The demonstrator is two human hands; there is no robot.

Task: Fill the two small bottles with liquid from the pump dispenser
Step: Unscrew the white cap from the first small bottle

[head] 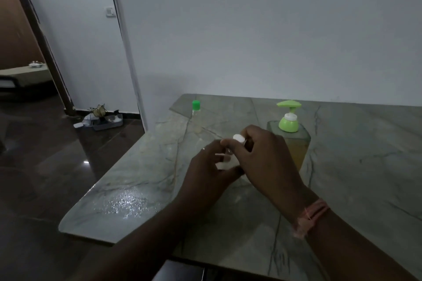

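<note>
surface: marble countertop [342,166], dim room
left hand [206,173]: fingers curled round small bottle [225,162], frame centre
right hand [262,157]: pinches white cap [238,138]
behind: pump dispenser [288,130]; green-capped bottle [196,116] upper centre

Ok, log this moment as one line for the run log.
left hand grips small bottle | right hand pinches its white cap | green-capped bottle stands apart | pump dispenser untouched

Both hands meet mid-counter: left hand [206,167] grips a small bottle [225,163], right hand [262,155] pinches its white cap [238,138]; dispenser [288,134] at two o'clock.
</note>
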